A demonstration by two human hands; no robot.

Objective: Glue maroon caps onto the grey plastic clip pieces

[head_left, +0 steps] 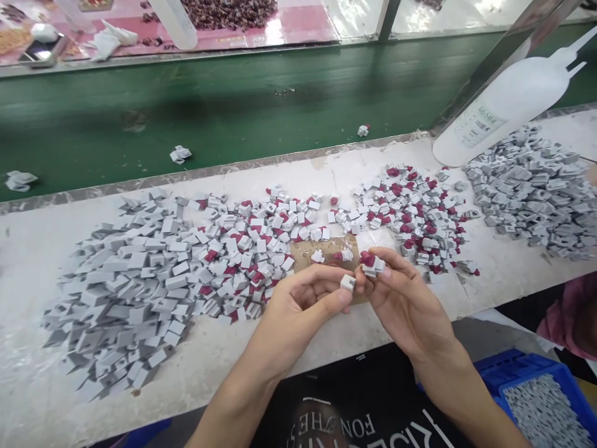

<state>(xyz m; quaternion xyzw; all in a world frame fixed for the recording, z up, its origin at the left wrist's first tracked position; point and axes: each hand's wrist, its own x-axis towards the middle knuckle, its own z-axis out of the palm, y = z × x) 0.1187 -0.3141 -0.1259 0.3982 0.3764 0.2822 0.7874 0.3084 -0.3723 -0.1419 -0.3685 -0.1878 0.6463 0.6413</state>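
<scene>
Over the pale, stained tabletop (23,267), just below the frame's centre, the left hand (303,302) pinches a small light-grey plastic block (347,284) beside the grey-and-crimson plastic piece (372,265) gripped by the right hand (417,320), where a loosened pinch could lose either among similar loose pieces (252,233).

A: What sort of place were we in?
B: Factory floor, assembly line. We had a green conveyor belt (224,118) running past a white worktable (345,348).
A: Evidence?
B: Heaps of small grey plastic parts (135,267), a squeeze bottle (504,112), a blue bin of parts (541,398), a second work surface (303,37) across the belt.
</scene>
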